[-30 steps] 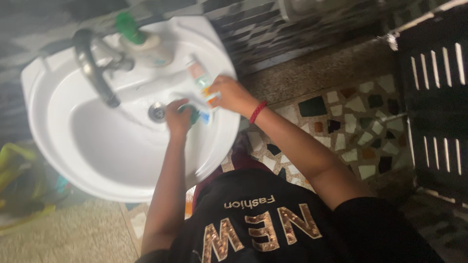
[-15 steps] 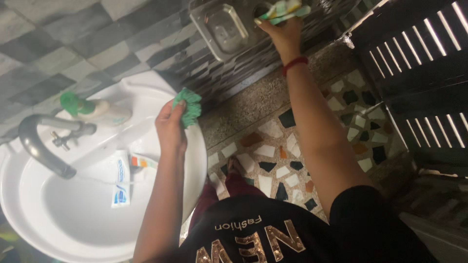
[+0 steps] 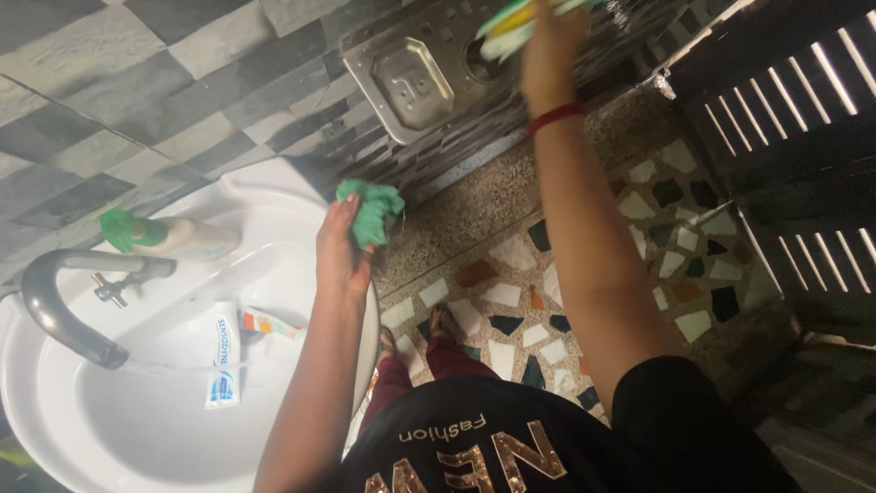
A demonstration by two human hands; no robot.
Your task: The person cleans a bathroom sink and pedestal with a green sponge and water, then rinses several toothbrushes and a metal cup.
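Note:
My left hand (image 3: 342,251) is closed on a crumpled green cloth (image 3: 372,210), held over the right rim of the white sink (image 3: 274,187). My right hand (image 3: 550,41), with a red thread at the wrist, is raised to the wall. It grips a bundle of green, yellow and white toothbrushes (image 3: 505,20) at the round opening of a metal wall holder (image 3: 415,82). Two toothpaste tubes lie on the sink ledge, one white and blue (image 3: 222,356), one with orange (image 3: 269,322).
A dark curved faucet (image 3: 55,310) arches over the basin. A pale bottle with a green cap (image 3: 173,237) lies at the back of the sink. A dark slatted crate (image 3: 803,146) stands to the right on the mosaic floor (image 3: 520,301).
A second ago both hands were over the basin. My right hand has risen with the toothbrushes to the wall holder; my left hand has lifted the green cloth to the sink's rim.

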